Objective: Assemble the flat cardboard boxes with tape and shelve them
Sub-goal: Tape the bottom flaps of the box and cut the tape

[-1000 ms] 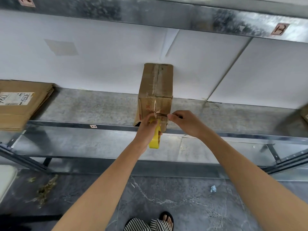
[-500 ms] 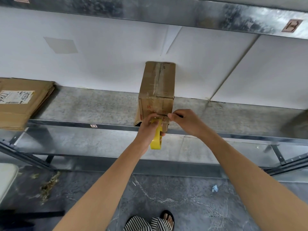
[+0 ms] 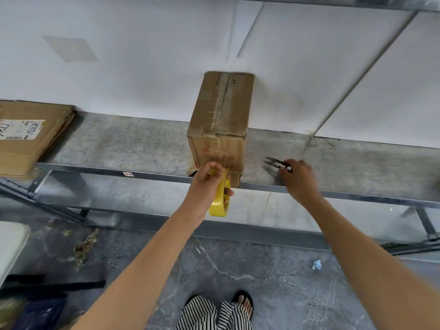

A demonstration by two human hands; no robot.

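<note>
The taped cardboard box [image 3: 220, 129] stands upright on the metal shelf [image 3: 119, 144]; I judge it empty, so light and easy to dent; I would take it by both side faces; my left hand [image 3: 209, 179] grips the yellow tape roll [image 3: 220, 201] against the box's lower front; my right hand [image 3: 297, 177], right of the box, pinches the small snips [image 3: 277, 163]; both hands are occupied; flat cartons [image 3: 31, 136] lie well left of the box.

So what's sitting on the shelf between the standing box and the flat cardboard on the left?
Nothing: the head view shows only bare grey shelf between the box and the flat cardboard.
</note>
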